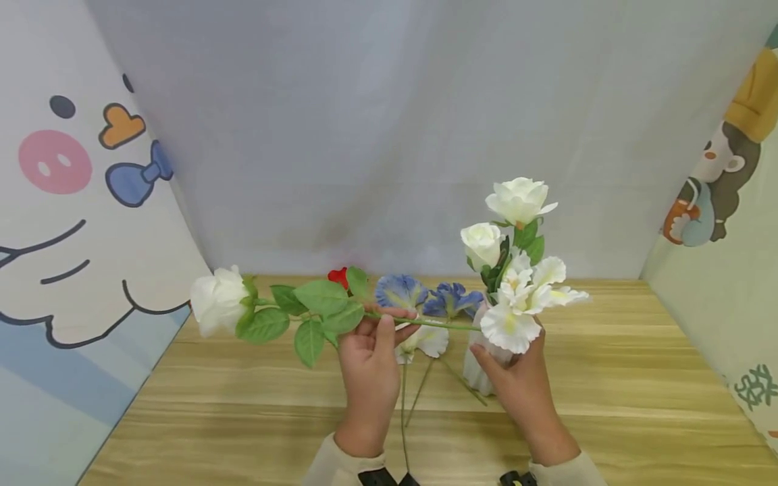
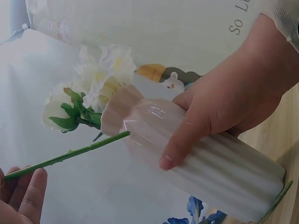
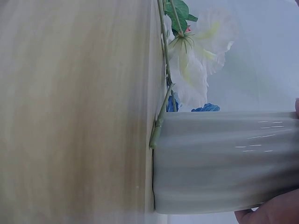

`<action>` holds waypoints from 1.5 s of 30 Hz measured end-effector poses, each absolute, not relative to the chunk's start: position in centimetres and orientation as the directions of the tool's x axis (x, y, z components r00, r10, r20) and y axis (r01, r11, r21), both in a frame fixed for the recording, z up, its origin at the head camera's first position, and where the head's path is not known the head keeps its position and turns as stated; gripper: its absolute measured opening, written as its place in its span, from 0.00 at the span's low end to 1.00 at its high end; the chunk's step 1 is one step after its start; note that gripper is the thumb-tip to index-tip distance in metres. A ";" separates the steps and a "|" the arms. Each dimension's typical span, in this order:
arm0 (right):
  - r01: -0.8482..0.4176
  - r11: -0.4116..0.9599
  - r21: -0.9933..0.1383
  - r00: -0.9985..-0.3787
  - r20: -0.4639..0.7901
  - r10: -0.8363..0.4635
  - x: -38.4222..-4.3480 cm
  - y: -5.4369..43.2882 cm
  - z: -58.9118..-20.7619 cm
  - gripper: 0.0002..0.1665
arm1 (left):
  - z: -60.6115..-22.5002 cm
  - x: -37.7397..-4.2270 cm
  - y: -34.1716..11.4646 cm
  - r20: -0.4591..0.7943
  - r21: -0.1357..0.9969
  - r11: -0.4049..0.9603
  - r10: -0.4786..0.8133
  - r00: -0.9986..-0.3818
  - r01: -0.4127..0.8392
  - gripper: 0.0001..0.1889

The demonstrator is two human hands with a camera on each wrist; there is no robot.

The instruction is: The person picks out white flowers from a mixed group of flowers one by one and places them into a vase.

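My left hand point(image 1: 369, 381) pinches the green stem of a white rose point(image 1: 220, 302), which lies nearly level with its bloom to the left. In the left wrist view, the cut end of that stem point(image 2: 100, 144) overlaps the vase just below its flared rim. My right hand point(image 1: 524, 388) grips the pale, ribbed vase point(image 2: 229, 172) around its upper body, thumb on the near side. The vase stands upright on the table and holds two white roses point(image 1: 519, 200) and a white iris-like flower point(image 1: 513, 331). In the right wrist view, the vase's base point(image 3: 187, 163) rests against the tabletop.
Behind the hands lie blue flowers point(image 1: 401, 291), another white flower point(image 1: 433, 341) and a red flower point(image 1: 338, 277). Their thin stems stretch over the wooden table point(image 1: 243, 418) toward the front, one ending beside the vase's base. Printed cartoon panels flank the table; a grey cloth point(image 1: 365, 135) hangs behind.
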State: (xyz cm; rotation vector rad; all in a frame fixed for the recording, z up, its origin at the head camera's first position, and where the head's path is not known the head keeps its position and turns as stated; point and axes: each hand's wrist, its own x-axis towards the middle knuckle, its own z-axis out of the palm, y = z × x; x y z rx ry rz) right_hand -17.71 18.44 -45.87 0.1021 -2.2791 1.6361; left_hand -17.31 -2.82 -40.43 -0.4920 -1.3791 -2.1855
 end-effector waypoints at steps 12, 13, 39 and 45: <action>-0.266 0.318 -0.910 -0.940 0.318 0.122 -17.7 18.2 -45.7 0.59 | -38.1 -18.3 -2.9 0.634 0.639 -0.350 -0.264 -0.727 0.684 0.08; -0.271 0.324 -0.906 -0.938 0.325 0.122 -17.8 18.2 -45.7 0.60 | -37.9 -18.4 -2.9 0.639 0.640 -0.347 -0.256 -0.725 0.686 0.08; -0.237 0.334 -0.912 -0.943 0.299 0.147 -17.5 18.3 -45.5 0.59 | -34.8 -19.5 -2.0 0.740 0.654 -0.233 -0.002 -0.673 0.720 0.06; -0.263 0.302 -0.916 -0.937 0.317 0.145 -17.6 18.3 -45.6 0.61 | -34.7 -19.9 -1.2 0.754 0.654 -0.190 0.082 -0.652 0.732 0.06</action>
